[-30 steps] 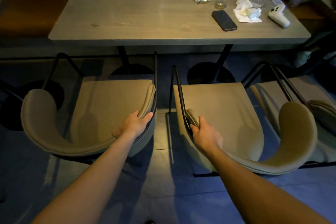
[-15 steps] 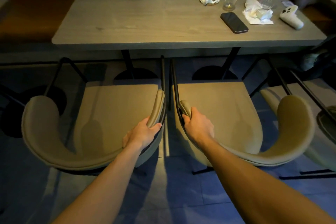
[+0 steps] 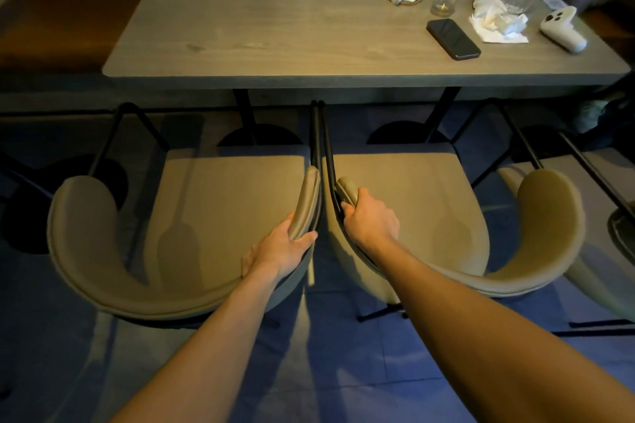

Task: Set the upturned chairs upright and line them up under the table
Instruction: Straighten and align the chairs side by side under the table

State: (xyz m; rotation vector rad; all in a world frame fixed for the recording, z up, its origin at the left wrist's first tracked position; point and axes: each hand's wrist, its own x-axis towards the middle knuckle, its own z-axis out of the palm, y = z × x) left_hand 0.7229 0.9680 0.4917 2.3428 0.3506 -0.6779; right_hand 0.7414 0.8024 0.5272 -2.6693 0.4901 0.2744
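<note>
Both upright chairs were held side by side, left chair [image 3: 192, 216] gripped by the left hand [image 3: 278, 251], right chair [image 3: 412, 216] by the right hand [image 3: 371, 220], bench [image 3: 309, 34] edge straight ahead, seats barely under it.

two tan chairs stand side by side at the near edge of the table [image 3: 275, 27], arms almost touching. the left hand [image 3: 280, 251] grips the left chair [image 3: 220, 203] arm, and the right hand [image 3: 371, 216] grips the right chair [image 3: 412, 203] arm.
</note>
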